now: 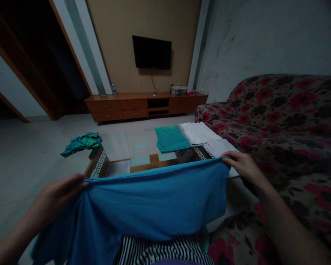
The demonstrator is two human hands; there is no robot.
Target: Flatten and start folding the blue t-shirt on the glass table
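A blue cloth garment (154,202) is stretched taut between my two hands, its top edge pulled nearly straight and the rest hanging down. My left hand (67,189) pinches the edge at the left, where the fabric bunches into folds. At the upper right corner, my right hand (238,163) pinches the same edge between thumb and fingers. Which kind of garment it is, I cannot tell. Beyond it stands a glass-topped coffee table (100,162) with a key-pattern border. Black-and-white striped fabric (165,248) shows below the blue cloth.
On the table lie a folded teal garment (172,139), folded white cloths (200,132) and a crumpled green-blue garment (82,142) at the left corner. A floral sofa (278,106) runs along the right. Farther off are a wooden TV cabinet (135,106) and a wall television (152,52).
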